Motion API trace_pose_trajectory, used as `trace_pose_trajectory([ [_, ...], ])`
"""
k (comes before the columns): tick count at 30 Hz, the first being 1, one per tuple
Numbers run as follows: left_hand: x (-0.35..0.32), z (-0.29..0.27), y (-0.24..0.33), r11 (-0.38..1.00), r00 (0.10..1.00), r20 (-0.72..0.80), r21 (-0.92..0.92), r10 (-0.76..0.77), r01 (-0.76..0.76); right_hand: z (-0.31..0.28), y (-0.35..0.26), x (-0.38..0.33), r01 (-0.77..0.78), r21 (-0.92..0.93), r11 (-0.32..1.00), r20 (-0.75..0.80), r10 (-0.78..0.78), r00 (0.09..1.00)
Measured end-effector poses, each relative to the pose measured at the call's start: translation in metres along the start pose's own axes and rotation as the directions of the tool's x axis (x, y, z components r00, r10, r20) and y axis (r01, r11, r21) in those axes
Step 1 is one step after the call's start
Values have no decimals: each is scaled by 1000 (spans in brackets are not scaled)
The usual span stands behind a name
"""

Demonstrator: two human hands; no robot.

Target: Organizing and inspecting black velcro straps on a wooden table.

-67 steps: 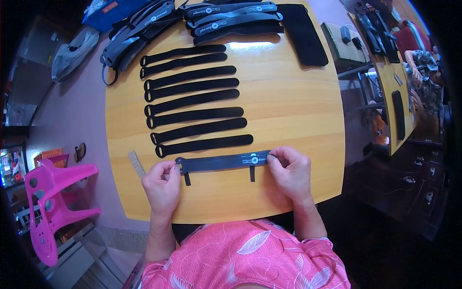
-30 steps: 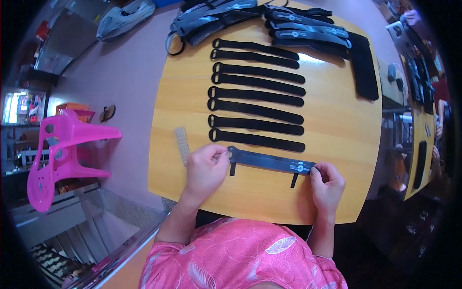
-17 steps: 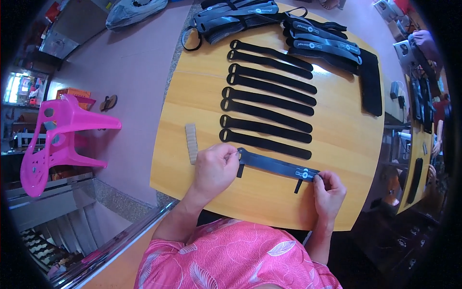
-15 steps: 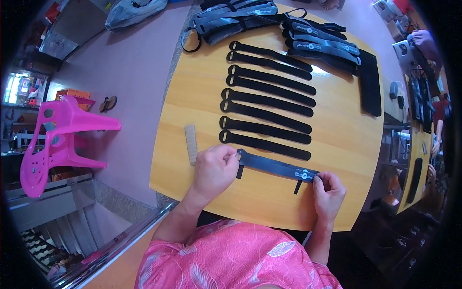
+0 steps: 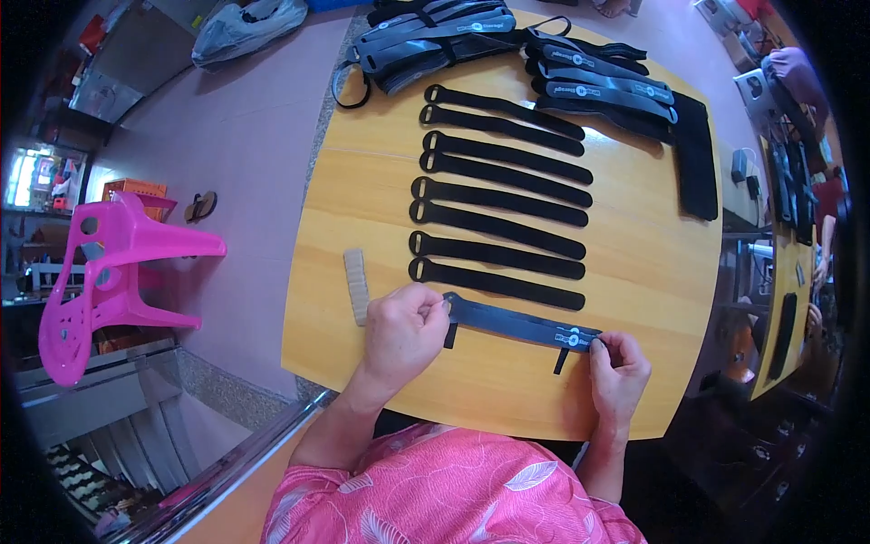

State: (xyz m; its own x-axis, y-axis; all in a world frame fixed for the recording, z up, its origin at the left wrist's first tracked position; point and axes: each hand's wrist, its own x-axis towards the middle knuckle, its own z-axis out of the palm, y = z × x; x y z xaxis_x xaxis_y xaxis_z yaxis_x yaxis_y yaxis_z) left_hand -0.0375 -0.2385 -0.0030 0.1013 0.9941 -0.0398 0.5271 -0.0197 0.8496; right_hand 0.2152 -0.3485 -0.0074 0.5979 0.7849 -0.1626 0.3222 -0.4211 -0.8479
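Pinched between thumb and fingertips of both hands, the left hand point(image 5: 399, 334) at the looped end and the right hand point(image 5: 620, 374) at the other, a grey strap point(image 5: 512, 323) stretches nearly straight, sloping down toward the right. It is over the near part of the table point(image 5: 489, 394); whether it touches the wood, I cannot tell. Two short black tabs point(image 5: 560, 362) show below its near edge, one by each hand.

Just beyond lie eight black straps point(image 5: 501, 285) in a column, roughly parallel, loops to the left. A beige ribbed strip point(image 5: 356, 287) lies near the left hand. At the far edge sit a left pile point(image 5: 439, 41) and a right pile point(image 5: 598, 86) of grey and black straps, with a black slab point(image 5: 696, 163) beside the latter.

Left of the table, a pink stool point(image 5: 149, 240) stands near a sandal point(image 5: 200, 207). On the right is a second table point(image 5: 767, 358).
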Motion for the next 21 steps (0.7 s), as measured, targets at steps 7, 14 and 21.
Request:
trace_pose_trajectory([
  [7, 1, 5, -4, 999, 1000, 6, 36, 4, -4, 0, -10, -1, 52, -98, 994, -29, -55, 998],
  [14, 0, 2, -9, 998, 999, -44, 67, 21, -18, 2, -12, 3, 116, -82, 990, 27, -115, 993],
  [21, 0, 4, -4, 998, 999, -34, 64, 7, -5, 0, -14, 2, 113, -108, 988, 22, -111, 994],
])
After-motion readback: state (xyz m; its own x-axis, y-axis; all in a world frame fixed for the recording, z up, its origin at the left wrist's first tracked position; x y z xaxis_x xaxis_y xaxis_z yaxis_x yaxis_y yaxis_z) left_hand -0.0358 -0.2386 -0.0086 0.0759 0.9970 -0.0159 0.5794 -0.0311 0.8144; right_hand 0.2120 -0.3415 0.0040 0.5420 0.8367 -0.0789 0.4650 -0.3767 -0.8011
